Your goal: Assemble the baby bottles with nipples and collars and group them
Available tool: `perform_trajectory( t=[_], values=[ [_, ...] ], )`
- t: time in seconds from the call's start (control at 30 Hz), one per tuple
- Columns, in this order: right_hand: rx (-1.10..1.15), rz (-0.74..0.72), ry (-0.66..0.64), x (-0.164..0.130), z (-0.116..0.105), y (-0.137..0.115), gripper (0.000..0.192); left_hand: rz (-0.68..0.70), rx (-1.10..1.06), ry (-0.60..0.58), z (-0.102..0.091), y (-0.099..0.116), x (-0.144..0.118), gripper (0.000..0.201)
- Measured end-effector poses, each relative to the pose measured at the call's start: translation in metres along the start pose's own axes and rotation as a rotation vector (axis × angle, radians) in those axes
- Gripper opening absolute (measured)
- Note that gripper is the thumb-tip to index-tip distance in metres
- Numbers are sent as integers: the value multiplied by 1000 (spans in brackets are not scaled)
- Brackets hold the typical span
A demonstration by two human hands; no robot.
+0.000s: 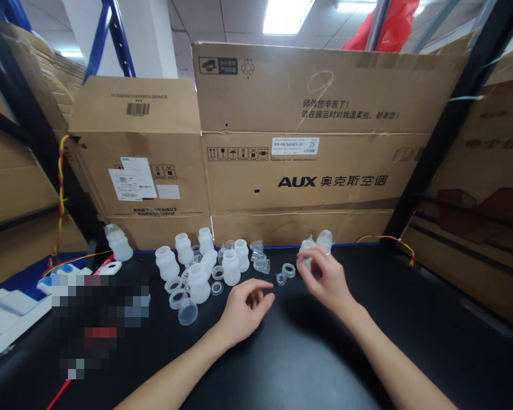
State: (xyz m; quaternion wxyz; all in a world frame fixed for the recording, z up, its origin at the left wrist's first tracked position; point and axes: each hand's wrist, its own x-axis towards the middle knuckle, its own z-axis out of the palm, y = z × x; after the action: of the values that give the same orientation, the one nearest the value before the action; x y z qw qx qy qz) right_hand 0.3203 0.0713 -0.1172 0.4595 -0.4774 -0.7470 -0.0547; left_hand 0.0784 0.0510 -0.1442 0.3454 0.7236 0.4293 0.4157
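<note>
Your right hand (325, 279) pinches a small translucent bottle (306, 250) between thumb and fingertips, just above the black table (410, 341), right of centre near the back edge. A second capped bottle (325, 239) sits just behind it, touching or nearly so; can't tell which.

Your left hand (243, 310) is loosely curled, palm up, fingers half closed on nothing I can see. It rests on the table well short of the parts.

Between your hands, slightly ahead: two loose rings (288, 270) and a smaller fitting (280, 278), lying flat, apart from each other.

Left of that, the main cluster of bottles (196, 267): most stand upright and open-mouthed, with no caps. Loose rings and clear caps (187, 311) lie around them, a few clear cups (259, 256) behind. One more bottle (118, 242) stands alone at far left.

Progress, as a judgement: early. The capped one by your right hand looks finished, maybe the far-left one too. The cluster reads as unassembled bodies with their rings and caps still separate, so most of the lot is left.

Cardboard boxes (308, 171) wall off the back of the table. Red and yellow wires (61, 188) run down the left rack post.
</note>
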Motion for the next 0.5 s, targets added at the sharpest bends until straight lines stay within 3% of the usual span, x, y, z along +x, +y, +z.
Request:
perform_trajectory(
  t=[0.07,0.17,0.33,0.5],
  values=[
    [118,-209,-227,-6,8,-21,20,4,-156,57,-5,3,2,37],
    [173,-420,-414,-19,28,-45,19,40,-270,-16,-12,5,4,37],
    [69,-553,-482,-34,53,-50,15,88,-251,-166,-16,2,5,33],
    [47,-575,-501,-30,48,-48,24,55,-280,-267,-20,-1,5,36]
  ],
)
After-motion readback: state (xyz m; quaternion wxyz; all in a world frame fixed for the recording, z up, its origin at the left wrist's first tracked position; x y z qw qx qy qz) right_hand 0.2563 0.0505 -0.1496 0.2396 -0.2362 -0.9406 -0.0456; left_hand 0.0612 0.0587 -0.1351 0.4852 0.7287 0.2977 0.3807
